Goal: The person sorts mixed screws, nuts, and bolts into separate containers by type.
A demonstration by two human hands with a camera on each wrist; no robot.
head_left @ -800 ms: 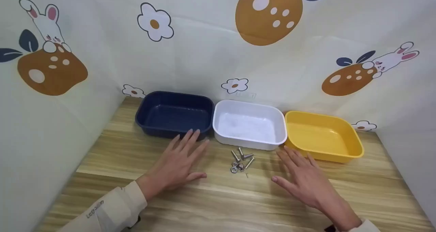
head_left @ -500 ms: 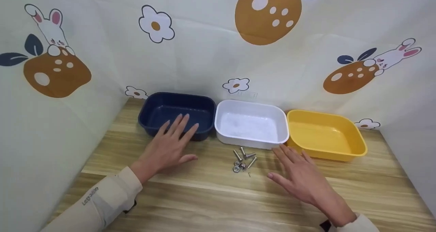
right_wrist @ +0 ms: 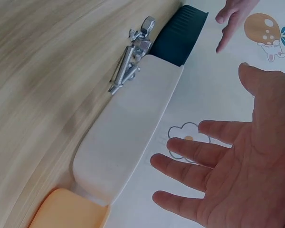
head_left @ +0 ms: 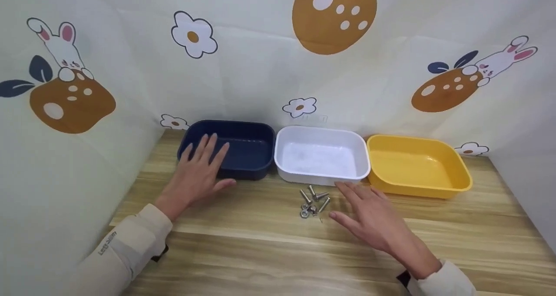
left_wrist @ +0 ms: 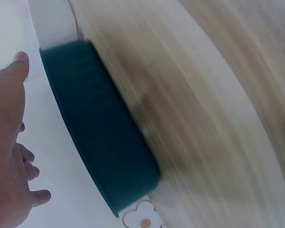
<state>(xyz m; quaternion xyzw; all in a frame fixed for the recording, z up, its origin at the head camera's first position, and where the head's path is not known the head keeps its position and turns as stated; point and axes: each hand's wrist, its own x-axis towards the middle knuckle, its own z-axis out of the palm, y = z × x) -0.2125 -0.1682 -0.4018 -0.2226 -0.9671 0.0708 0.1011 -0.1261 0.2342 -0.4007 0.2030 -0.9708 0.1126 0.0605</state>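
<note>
Navy tray [head_left: 247, 157], white tray [head_left: 321, 157], yellow tray [head_left: 419, 167] abreast
Left hand [head_left: 191, 176] hovers over the navy tray, right hand [head_left: 373, 217] near bolts [head_left: 324, 205] and nuts [head_left: 302, 214]; both hands' fingers [right_wrist: 197, 152] outstretched.

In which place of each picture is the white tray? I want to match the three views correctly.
Head: white tray just right of centre.
Left wrist: white tray at the upper left, cut off by the top edge.
Right wrist: white tray near the centre, slanting.
Shared landmark: the dark blue tray, beside it in every view.
</note>
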